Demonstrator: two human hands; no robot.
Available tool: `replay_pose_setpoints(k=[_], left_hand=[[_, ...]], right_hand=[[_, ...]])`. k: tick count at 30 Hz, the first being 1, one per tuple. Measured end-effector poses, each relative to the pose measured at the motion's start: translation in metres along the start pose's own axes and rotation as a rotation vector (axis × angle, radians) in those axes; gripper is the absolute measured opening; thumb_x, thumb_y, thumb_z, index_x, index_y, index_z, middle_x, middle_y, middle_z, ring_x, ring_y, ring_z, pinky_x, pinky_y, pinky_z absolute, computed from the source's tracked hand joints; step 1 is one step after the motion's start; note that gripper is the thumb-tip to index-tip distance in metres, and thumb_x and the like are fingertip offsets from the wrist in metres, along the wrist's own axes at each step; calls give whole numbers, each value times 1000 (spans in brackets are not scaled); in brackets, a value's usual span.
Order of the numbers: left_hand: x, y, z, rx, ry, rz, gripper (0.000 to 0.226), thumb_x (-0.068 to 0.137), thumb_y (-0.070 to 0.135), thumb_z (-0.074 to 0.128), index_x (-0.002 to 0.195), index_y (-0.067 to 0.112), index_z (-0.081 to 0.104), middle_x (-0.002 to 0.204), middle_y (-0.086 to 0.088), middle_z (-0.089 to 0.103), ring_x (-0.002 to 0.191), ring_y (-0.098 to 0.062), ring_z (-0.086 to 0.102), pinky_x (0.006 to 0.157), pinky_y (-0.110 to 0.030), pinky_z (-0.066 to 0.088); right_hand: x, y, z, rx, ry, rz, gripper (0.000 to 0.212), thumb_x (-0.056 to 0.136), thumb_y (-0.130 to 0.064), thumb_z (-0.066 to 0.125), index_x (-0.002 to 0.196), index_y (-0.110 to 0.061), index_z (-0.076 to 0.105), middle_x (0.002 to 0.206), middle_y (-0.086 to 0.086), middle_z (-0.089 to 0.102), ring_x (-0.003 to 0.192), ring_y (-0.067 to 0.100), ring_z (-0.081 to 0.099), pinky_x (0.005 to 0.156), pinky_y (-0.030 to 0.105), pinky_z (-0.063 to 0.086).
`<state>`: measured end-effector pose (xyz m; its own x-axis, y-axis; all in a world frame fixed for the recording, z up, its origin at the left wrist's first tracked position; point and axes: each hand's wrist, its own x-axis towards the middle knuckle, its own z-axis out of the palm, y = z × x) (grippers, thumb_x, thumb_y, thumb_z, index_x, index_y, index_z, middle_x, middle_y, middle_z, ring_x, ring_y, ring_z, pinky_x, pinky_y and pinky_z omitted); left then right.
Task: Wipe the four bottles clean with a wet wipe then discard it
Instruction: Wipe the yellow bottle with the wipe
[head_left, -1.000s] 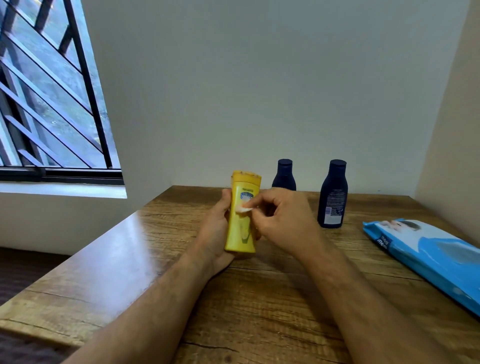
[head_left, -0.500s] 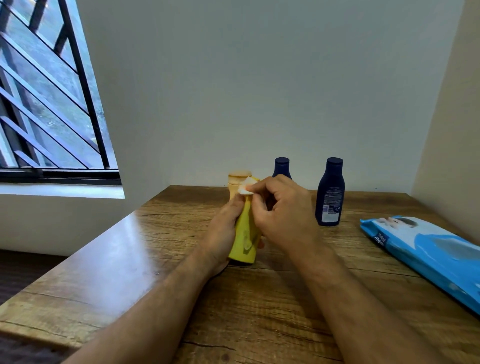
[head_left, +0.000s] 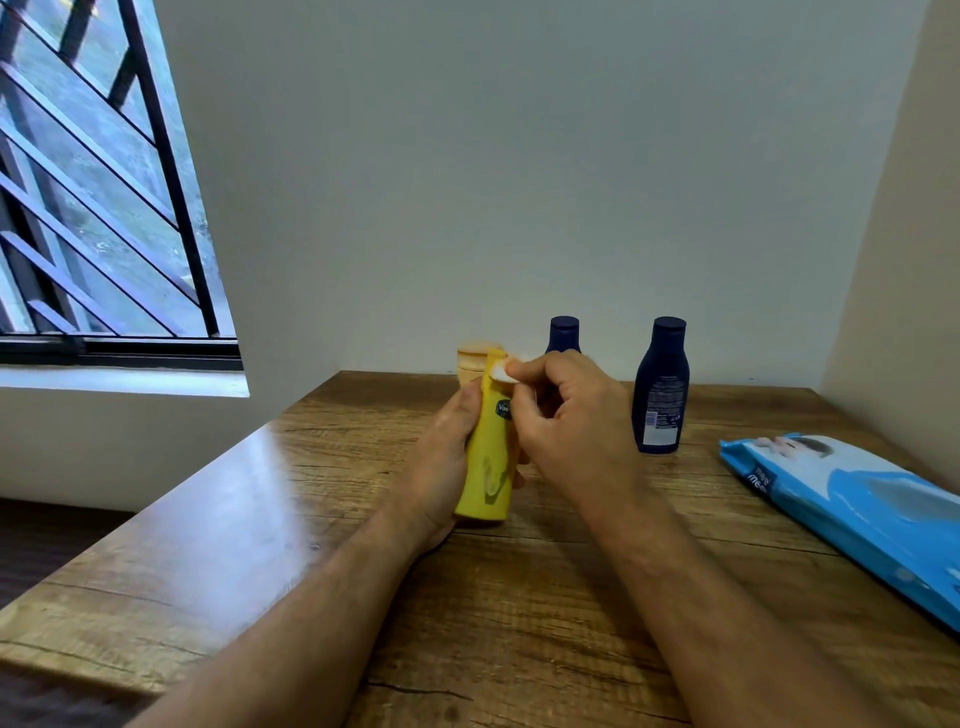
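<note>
My left hand grips a yellow bottle held slightly tilted just above the wooden table. My right hand pinches a small white wet wipe against the bottle's upper part. A second, paler yellow bottle stands right behind it, mostly hidden. Two dark blue bottles stand upright near the back wall: one is half hidden behind my right hand, the other stands free to the right.
A blue pack of wet wipes lies flat at the table's right side. A barred window is at the left. Walls close the table at the back and right.
The yellow bottle has turned in my left hand and tilted. My right hand with the wipe has moved up from the label to the bottle's top.
</note>
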<state>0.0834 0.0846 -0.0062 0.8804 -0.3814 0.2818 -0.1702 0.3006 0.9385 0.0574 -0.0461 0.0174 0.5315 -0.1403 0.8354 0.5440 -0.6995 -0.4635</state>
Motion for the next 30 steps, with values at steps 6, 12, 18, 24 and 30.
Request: replay_pose_setpoints(k=[6,12,18,24,30], left_hand=[[-1,1,4,-29,-4,5,40,109,39,29,121,20,63,95,-8,76,76,-23,70,65,-40,58],[2,1,1,-181,-22,0,57,94,56,44,118,10,70,92,-17,71,70,-23,68,60,-35,58],[1,0,-1,-188,-43,33,38,94,39,58,120,14,68,102,-15,72,79,-25,70,65,-39,59],[1,3,-1,-236,-15,24,36,95,32,56,122,11,66,98,-16,72,75,-25,72,61,-40,60],[-4,8,3,-176,33,-46,35,106,26,45,139,16,46,101,-16,65,66,-23,67,52,-35,57]], right_hand=[[1,-7,-2,-47,-45,-72,14,87,-13,66,99,-17,72,91,-9,61,79,1,55,70,2,42],[5,7,-9,-3,52,39,11,87,-12,66,96,-17,70,89,-6,64,74,4,59,62,14,48],[3,-2,-7,15,14,-14,14,90,-13,64,101,-20,71,94,-9,61,83,1,59,70,10,49],[5,-2,-7,16,1,-21,16,91,-12,63,102,-20,71,97,-7,63,85,2,60,72,10,50],[7,6,-9,154,32,160,14,91,-17,67,103,-23,72,94,-9,70,85,4,65,70,19,57]])
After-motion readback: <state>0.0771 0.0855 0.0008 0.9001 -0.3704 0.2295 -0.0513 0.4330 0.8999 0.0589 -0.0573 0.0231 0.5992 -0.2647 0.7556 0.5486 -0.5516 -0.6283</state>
